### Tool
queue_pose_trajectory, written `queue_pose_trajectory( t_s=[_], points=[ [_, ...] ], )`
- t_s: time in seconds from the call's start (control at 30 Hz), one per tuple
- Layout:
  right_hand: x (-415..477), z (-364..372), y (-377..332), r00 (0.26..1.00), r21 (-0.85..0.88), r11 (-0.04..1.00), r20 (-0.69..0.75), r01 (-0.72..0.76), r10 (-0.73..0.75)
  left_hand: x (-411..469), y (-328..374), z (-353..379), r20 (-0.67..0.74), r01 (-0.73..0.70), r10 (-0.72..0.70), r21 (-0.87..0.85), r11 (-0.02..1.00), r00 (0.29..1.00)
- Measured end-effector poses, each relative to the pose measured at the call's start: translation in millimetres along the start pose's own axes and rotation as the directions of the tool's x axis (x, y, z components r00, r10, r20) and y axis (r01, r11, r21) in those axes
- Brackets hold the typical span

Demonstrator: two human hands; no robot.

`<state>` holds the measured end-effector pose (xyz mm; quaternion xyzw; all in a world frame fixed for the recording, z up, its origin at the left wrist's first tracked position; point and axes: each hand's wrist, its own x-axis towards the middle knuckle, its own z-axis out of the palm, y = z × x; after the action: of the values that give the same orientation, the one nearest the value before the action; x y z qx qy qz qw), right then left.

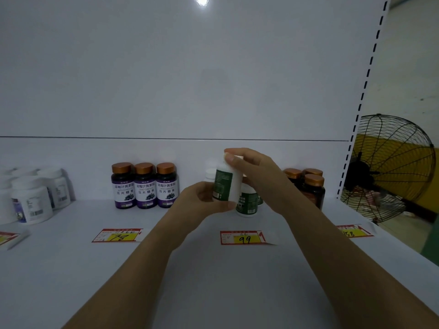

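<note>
White store shelf (213, 281), seen from above, read left to right.

Far left stood at least four white jars (31, 200), some cut off by the edge, with a partly cropped tag (9, 237) in front. Next came three purple bottles (145, 186) with copper caps in a tight row, behind a 78 tag (117, 235).

At the centre, both hands held one white bottle (225, 184) with a green label. It was lifted clear of the shelf, roughly upright, above and behind the 99 tag (242, 237). The left hand (199, 198) wrapped its fingers and thumb round the lower body. The right hand (256, 172) clasped the white cap from above, fingertips curled over it.

Just behind it stood at least two more green bottles (248, 200), partly hidden by the hands. To the right were three dark bottles (313, 188) with copper caps, then a 158 tag (351, 231). That made four tags in all. One fan (392, 167) stood beyond the shelf's end.

The step looked like checking or turning the bottle before shelving it. To do it well, the left hand should probably steady the body while the right turns by the cap. The bottle would best stay upright, then come down label forward among its group without knocking the ones behind.
</note>
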<state>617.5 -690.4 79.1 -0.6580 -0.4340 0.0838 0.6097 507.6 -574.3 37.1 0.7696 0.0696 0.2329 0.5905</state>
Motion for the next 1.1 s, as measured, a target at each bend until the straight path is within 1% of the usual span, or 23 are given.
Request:
queue_pose_trajectory(
  t_s=[0.03, 0.1, 0.17, 0.27, 0.33, 0.37, 0.47, 0.5, 0.57, 0.63, 0.73, 0.9, 1.1],
  points=[
    [0, 1, 0, 1.0, -0.04, 0.999, -0.011, 0.012, -0.012, 0, 0, 0, -0.013, -0.011, 0.011, 0.015, 1.0, 1.0],
    [-1, -1, 0, 0.999, -0.051, 0.998, -0.033, 0.026, -0.028, 0, 1, 0, -0.012, -0.018, 0.018, 0.048, 0.999, 1.0],
    [-1, -4, 1, 1.0, 0.004, 1.0, -0.02, 0.015, -0.015, -2, 3, 0, 0.02, -0.015, 0.014, 0.045, 0.999, 1.0],
    [0, -6, 1, 0.999, 0.128, 0.991, 0.038, -0.035, 0.031, -3, 4, 0, 0.067, -0.009, 0.009, 0.002, 1.0, 0.998],
    [0, -4, 1, 0.996, 0.162, 0.985, 0.078, -0.051, 0.039, -3, 4, 1, 0.033, -0.01, 0.009, 0.027, 1.0, 0.999],
    [-1, -2, 0, 0.996, 0.14, 0.989, 0.086, -0.051, 0.039, -2, 4, 2, -0.002, -0.012, 0.012, 0.057, 0.998, 1.0],
    [-2, 3, 0, 0.998, -0.081, 0.996, 0.052, 0.028, -0.024, -2, 3, 5, -0.103, -0.026, 0.039, 0.125, 0.992, 0.994],
    [-2, 3, 1, 0.999, -0.112, 0.993, 0.031, 0.046, -0.043, -2, 3, 5, -0.111, -0.031, 0.046, 0.128, 0.991, 0.993],
    [-2, 1, 2, 0.999, -0.073, 0.996, 0.005, 0.044, -0.043, -2, 3, 4, -0.087, -0.027, 0.037, 0.112, 0.993, 0.996],
    [1, -2, 4, 1.0, -0.006, 1.0, -0.013, 0.013, -0.013, -2, 3, 2, -0.029, -0.009, 0.012, 0.076, 0.997, 1.0],
    [3, -5, 7, 0.999, 0.036, 0.999, -0.032, -0.033, 0.034, -2, 4, 1, 0.041, -0.003, 0.001, 0.063, 0.998, 0.999],
    [4, -3, 10, 0.998, 0.083, 0.994, -0.002, -0.07, 0.07, -3, 4, -1, 0.021, -0.019, 0.018, 0.04, 0.999, 1.0],
    [3, -4, 11, 0.996, 0.077, 0.993, 0.027, -0.088, 0.086, -1, 3, 0, 0.012, -0.012, 0.011, 0.035, 0.999, 1.0]
  ],
)
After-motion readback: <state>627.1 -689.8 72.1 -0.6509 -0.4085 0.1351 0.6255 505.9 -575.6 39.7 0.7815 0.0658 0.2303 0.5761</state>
